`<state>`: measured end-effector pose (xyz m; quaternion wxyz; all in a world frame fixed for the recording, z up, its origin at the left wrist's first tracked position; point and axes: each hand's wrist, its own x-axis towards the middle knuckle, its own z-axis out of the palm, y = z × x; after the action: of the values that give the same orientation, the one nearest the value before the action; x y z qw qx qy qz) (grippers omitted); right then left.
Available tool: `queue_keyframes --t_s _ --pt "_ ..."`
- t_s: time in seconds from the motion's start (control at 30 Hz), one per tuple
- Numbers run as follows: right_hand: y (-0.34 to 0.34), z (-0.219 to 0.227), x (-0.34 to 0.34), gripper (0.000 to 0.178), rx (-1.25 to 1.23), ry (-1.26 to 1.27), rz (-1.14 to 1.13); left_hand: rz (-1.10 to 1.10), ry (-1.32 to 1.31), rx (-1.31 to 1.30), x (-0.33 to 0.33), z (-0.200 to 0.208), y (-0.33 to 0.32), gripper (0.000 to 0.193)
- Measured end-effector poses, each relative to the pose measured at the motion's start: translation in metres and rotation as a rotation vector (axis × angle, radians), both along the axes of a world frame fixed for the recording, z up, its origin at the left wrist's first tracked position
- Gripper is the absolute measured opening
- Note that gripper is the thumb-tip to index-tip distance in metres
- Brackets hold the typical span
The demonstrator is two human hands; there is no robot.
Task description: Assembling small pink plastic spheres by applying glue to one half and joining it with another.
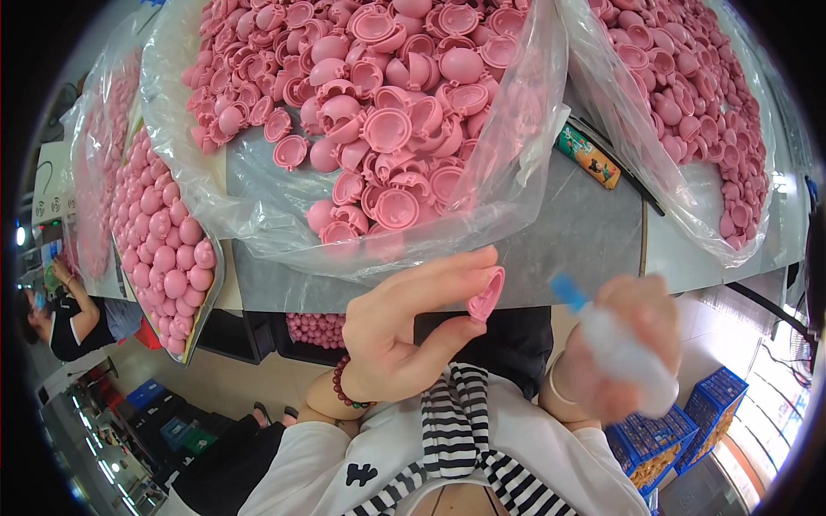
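My left hand (404, 322) pinches a pink plastic half-shell (487, 295) between thumb and fingers, its hollow side turned to the right. To the right, my right hand (645, 314) is wrapped round a white squeeze bottle (615, 344) with a blue nozzle (568, 292). Motion blurs this hand and bottle. The nozzle points up and left toward the shell, apart from it. Beyond my hands, a large heap of pink half-shells (387, 131) lies on a clear plastic bag (275, 249) spread over the grey table (594, 228).
A second bag of pink pieces (680, 112) sits at the right. A tray of round pink balls (168, 249) stands at the left edge. A green and orange patterned object (589, 157) lies between the bags. Blue crates (714, 404) stand low right; another person (82, 318) is far left.
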<state>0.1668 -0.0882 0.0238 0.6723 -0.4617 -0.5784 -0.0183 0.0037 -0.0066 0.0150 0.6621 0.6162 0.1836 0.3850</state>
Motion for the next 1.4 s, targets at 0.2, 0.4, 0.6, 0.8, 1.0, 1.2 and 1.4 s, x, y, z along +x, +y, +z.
queue_keyframes --t_s 0.2,0.4,0.6,0.8,1.0,1.2,1.4 --pt "0.021 -0.01 0.019 0.036 -0.532 0.255 -0.226 -0.452 -0.576 -0.731 -0.004 -0.017 0.003 0.037" --pt "0.015 0.003 0.047 0.036 -0.418 0.001 -0.465 -0.56 -0.677 -0.953 -0.005 -0.022 -0.001 0.039" --pt "0.006 0.02 0.132 0.021 -0.789 -0.356 -0.654 -0.546 -0.615 -0.946 -0.008 -0.026 -0.001 0.039" --pt "-0.004 0.008 0.149 0.018 -0.901 -0.287 -0.712 -0.539 -0.602 -0.914 -0.007 -0.025 -0.001 0.038" --pt "-0.018 0.013 0.153 0.018 -0.935 -0.363 -0.743 -0.533 -0.525 -0.823 -0.007 -0.019 0.002 0.041" --pt "-0.011 0.01 0.111 0.013 -0.669 -0.339 -0.766 -0.291 -0.332 -0.545 -0.009 -0.013 -0.001 0.042" --pt "-0.031 0.018 0.14 0.018 -0.968 -0.228 -0.564 -0.346 -0.313 -0.549 -0.006 -0.011 0.002 0.04"
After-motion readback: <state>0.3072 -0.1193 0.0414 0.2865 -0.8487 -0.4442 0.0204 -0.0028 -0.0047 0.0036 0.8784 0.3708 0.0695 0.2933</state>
